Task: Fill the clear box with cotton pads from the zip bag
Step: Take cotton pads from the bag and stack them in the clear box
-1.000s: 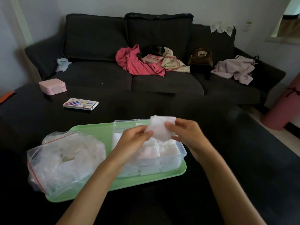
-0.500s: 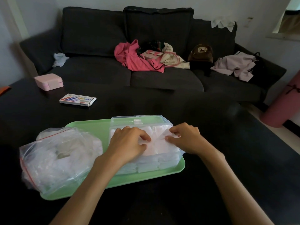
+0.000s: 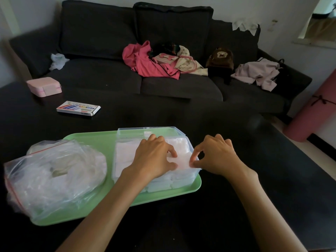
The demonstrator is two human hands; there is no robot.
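Clear plastic box (image 3: pixel 183 176) on green tray (image 3: pixel 91 140), both hands at a cotton pad (image 3: pixel 181 163) on top of the fill.
Left hand (image 3: pixel 154 157) lies over the box, fingers curled, thumb and forefinger on the pad's left edge. Right hand (image 3: pixel 218 157) pinches the pad's right edge at the box's right rim, other fingers curled. Box packed with white pads; lid (image 3: pixel 145 131) open behind it. Zip bag (image 3: pixel 52 175) of pads sits on the tray's left end, just beside the box. Tray on black table (image 3: pixel 254 179).

One green plastic tray (image 3: pixel 101 140), one clear plastic box (image 3: pixel 145 130), one crumpled zip bag (image 3: pixel 51 179), one pink case (image 3: pixel 44 86), two bare hands.
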